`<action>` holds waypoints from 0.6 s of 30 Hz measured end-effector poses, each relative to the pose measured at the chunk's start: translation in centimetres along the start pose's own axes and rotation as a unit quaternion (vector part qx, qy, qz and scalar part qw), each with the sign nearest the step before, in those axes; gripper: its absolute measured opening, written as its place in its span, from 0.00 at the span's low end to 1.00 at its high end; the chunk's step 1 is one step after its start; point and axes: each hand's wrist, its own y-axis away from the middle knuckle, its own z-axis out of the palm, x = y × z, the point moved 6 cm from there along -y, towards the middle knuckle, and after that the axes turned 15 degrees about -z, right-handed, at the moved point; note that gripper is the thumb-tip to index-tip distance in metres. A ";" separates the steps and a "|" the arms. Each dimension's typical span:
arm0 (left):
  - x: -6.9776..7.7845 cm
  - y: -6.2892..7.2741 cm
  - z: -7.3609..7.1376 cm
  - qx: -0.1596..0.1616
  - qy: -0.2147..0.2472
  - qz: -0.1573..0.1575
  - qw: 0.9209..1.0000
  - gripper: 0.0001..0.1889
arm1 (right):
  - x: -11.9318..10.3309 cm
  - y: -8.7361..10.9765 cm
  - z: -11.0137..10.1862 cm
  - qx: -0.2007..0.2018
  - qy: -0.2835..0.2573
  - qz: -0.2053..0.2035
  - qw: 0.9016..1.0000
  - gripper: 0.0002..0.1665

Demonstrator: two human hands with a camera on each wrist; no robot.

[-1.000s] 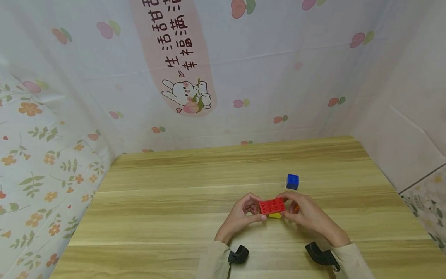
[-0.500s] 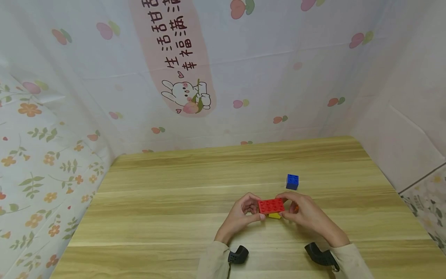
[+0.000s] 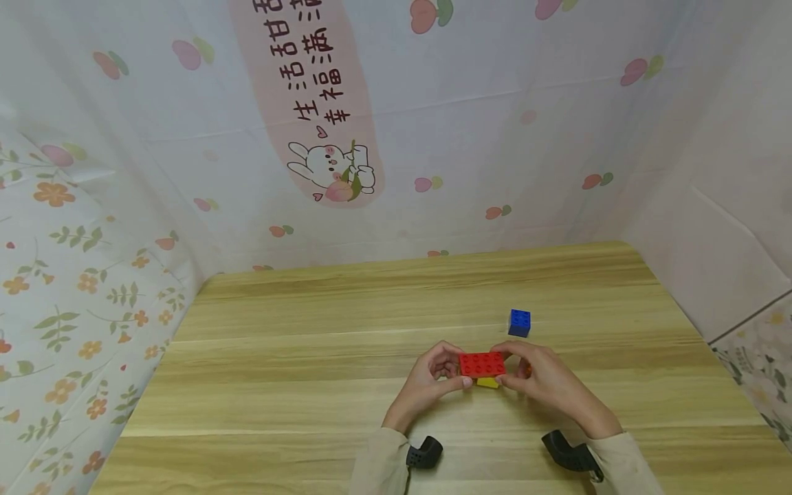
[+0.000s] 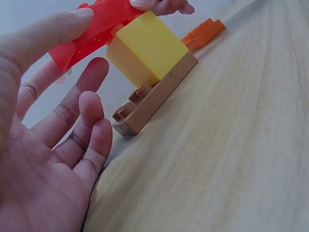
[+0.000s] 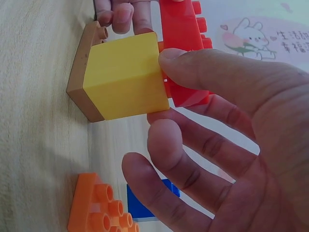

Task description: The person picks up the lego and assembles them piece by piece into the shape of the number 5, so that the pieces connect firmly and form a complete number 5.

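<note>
Supporting yellow brick [image 4: 152, 43], wrist views only: brown brick [image 4: 160, 96]

Holds left hand [image 3: 424, 383] and right hand [image 3: 544, 375] near each other. Pinches with thumbs [image 5: 212, 72] and forefingers [image 4: 39, 83]. Curls the other fingers [image 5: 190, 179] loosely.

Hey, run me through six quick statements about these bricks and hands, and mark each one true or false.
1. The left hand and right hand both hold the red brick. True.
2. The red brick's studs point down. False: they point up.
3. The yellow block sits on the brown brick. True.
4. The brown brick is above the red brick. False: it is below it.
5. The blue brick lies beyond the right hand. True.
6. The blue brick touches the red brick. False: they are apart.
</note>
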 end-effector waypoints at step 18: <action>-0.2 -0.1 0.1 0.017 -0.015 0.008 1.000 0.19 | -0.1 0.0 -0.2 -0.004 0.021 0.002 1.000 0.20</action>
